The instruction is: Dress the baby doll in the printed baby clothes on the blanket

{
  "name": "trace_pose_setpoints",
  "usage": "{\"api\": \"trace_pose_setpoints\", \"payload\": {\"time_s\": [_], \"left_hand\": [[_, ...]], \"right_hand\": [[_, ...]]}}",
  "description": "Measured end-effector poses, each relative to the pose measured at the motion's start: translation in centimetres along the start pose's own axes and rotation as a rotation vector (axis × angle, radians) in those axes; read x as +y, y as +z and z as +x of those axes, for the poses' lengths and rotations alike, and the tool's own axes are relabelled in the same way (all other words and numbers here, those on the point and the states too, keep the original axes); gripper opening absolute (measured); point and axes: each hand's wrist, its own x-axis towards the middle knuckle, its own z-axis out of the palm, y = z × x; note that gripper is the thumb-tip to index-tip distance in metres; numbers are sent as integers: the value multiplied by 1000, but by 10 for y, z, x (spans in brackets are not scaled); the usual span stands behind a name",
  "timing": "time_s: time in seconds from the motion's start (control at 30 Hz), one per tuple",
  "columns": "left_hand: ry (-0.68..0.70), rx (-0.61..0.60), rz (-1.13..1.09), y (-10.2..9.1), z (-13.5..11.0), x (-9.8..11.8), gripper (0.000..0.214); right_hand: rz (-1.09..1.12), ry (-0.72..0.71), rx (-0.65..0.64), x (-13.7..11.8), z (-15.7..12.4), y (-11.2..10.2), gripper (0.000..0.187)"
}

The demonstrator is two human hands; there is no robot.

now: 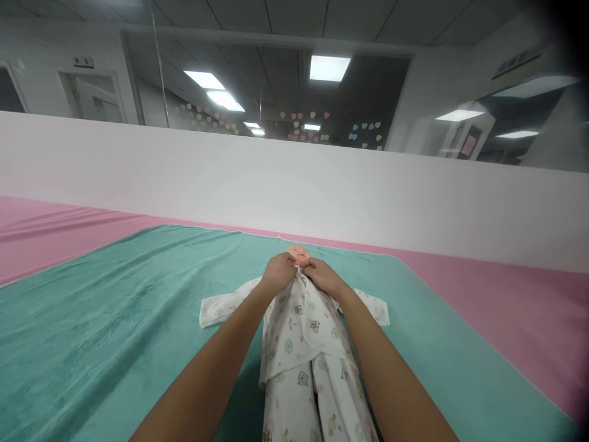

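Observation:
A baby doll (299, 252) lies on its back on a green blanket, its head farthest from me. It wears a white printed baby top (304, 325) with sleeves spread out to both sides, and matching trousers (294, 402). My left hand (280, 271) is closed at the left side of the neckline, fingers gripping the collar below the doll's chin. On the other side of the neckline, my right hand (322, 275) pinches the collar too. Both hands nearly meet at the neck. The fingertips partly hide the fabric edge between them.
The green blanket (138, 307) lies over a pink mat (497, 294). Behind it stands a low white wall (285, 184), with glass panels (285, 92) above carrying heart stickers and light reflections.

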Motion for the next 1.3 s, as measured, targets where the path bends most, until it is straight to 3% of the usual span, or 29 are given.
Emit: {"api": "trace_pose_setpoints", "payload": {"time_s": [0.2,0.43,0.67,1.0,1.3], "left_hand": [[-17,-48,-45,-2,-4,4,28],[5,-66,-141,-1,-6,2,24],[94,7,-157,3,-8,0,13],[69,9,-201,6,-6,-1,27],[24,78,-71,6,-3,-3,19]], "right_hand": [[-44,-23,-8,3,2,-1,20],[88,-1,0,7,3,1,21],[146,18,5,6,4,3,20],[127,16,2,8,3,2,21],[223,42,16,1,-2,1,20]]}}
